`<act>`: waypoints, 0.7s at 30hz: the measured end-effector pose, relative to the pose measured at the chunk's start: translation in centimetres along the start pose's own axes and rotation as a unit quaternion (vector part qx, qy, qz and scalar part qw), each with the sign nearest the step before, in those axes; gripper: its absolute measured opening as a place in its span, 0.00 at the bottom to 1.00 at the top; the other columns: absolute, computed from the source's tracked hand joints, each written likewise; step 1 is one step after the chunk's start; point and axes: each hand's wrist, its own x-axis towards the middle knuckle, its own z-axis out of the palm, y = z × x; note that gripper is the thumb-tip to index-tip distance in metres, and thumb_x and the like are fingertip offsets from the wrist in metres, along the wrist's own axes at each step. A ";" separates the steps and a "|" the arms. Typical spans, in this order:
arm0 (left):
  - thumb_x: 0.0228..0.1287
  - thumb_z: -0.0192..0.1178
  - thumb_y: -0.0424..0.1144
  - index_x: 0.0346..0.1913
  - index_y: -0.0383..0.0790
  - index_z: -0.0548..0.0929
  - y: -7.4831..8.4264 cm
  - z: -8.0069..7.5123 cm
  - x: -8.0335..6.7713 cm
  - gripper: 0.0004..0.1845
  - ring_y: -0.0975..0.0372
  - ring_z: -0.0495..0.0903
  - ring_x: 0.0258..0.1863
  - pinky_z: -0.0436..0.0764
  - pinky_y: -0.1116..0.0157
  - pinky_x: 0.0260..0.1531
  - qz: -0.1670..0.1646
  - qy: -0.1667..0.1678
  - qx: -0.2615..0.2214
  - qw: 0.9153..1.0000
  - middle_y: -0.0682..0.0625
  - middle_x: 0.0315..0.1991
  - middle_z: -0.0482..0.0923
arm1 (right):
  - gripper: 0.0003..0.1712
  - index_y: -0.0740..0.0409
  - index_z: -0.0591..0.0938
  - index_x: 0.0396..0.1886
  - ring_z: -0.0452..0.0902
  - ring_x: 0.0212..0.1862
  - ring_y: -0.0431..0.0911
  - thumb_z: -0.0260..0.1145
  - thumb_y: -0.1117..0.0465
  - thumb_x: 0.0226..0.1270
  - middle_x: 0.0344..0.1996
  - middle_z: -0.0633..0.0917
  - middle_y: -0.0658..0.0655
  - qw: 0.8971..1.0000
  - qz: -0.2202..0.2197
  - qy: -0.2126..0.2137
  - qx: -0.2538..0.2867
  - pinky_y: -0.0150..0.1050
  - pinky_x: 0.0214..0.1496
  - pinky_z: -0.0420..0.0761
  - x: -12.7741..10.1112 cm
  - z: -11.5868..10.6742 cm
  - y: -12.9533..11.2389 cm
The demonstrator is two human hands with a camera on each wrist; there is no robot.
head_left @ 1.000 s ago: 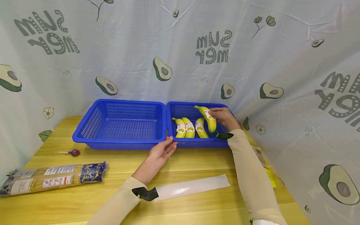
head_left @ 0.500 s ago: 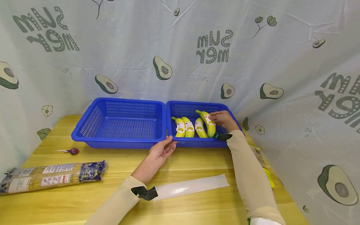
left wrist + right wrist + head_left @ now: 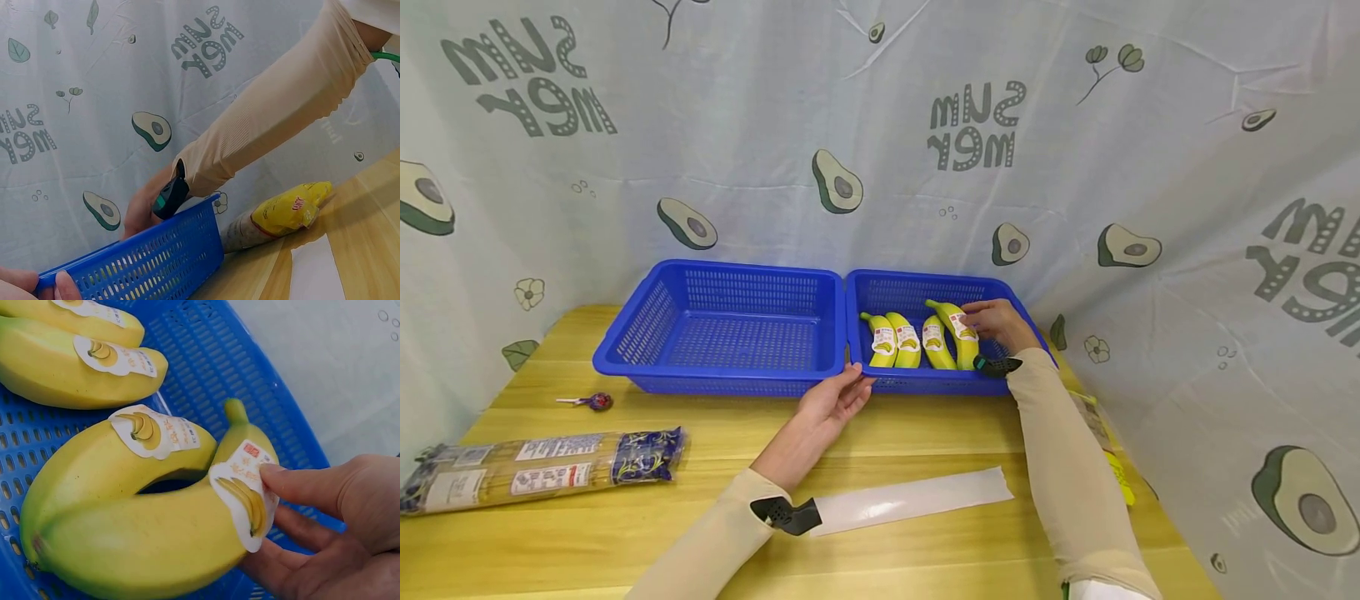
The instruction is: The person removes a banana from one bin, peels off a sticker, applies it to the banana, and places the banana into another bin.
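In the head view, my right hand is inside the right blue basket, holding a yellow banana with a white label. The right wrist view shows the thumb on that label and the fingers around the underside of the held banana. It lies against another labelled banana. Two more bananas sit side by side at the basket's left. My left hand grips the front left corner of this basket's rim; in the left wrist view, its fingers pinch the rim.
A second blue basket stands directly left. On the wooden table lie a lollipop, a long pack of noodles, a white strip and a yellow bag at the right. A printed curtain hangs behind.
My right hand has lowered the banana into the right basket, down beside the other banana there. My left hand has stayed on the basket rim.
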 end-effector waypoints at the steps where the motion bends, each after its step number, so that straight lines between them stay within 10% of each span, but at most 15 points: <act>1: 0.78 0.61 0.24 0.40 0.39 0.80 0.0 0.0 0.0 0.07 0.59 0.90 0.32 0.90 0.68 0.37 0.000 0.000 0.001 1.000 0.48 0.29 0.88 | 0.31 0.64 0.72 0.79 0.82 0.51 0.46 0.66 0.63 0.82 0.73 0.76 0.69 1.000 0.004 -0.002 -0.001 0.40 0.58 0.86 0.0 0.0 0.1; 21: 0.78 0.60 0.24 0.41 0.37 0.79 0.1 -0.2 0.0 0.06 0.59 0.91 0.32 0.90 0.69 0.36 0.004 -0.006 0.001 1.000 0.48 0.28 0.88 | 0.32 0.72 0.66 0.80 0.81 0.59 0.51 0.62 0.69 0.83 0.75 0.72 0.74 0.999 0.015 -0.034 -0.029 0.49 0.74 0.80 -0.2 -0.8 0.7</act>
